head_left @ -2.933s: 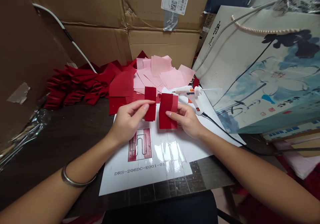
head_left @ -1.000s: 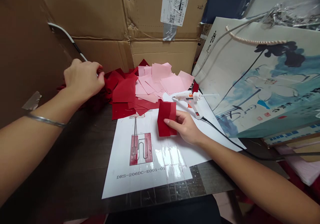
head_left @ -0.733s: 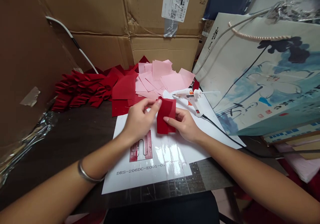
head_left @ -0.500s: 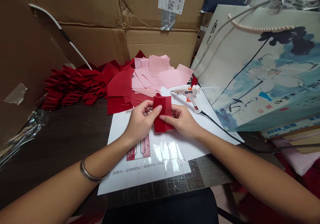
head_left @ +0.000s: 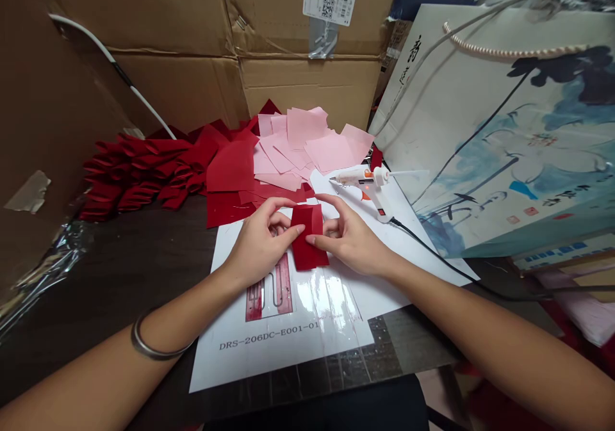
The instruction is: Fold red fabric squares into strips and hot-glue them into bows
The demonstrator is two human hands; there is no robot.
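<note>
A folded piece of red fabric [head_left: 306,245] is held upright between both hands, above a printed white sheet [head_left: 230,364]. On its left edge, my left hand [head_left: 263,242] pinches it with the thumb in front and the fingers behind. My right hand [head_left: 353,237] grips the right edge, its thumb on the front and its index finger raised over the top corner. Behind the hands lie loose pink pieces [head_left: 307,130] and flat red pieces [head_left: 233,165]. A white glue gun [head_left: 372,184] rests just beyond my right hand.
Looped red pieces [head_left: 139,168] are heaped at the left back. Cardboard boxes [head_left: 307,85] wall off the rear. On the right a painted paper bag [head_left: 500,136] leans in, and a black cable [head_left: 432,252] crosses the table [head_left: 120,277] edge.
Both hands and the red fabric have come slightly lower in view. The fabric's two layers now overlap more, and my right index finger has lifted to its top edge.
</note>
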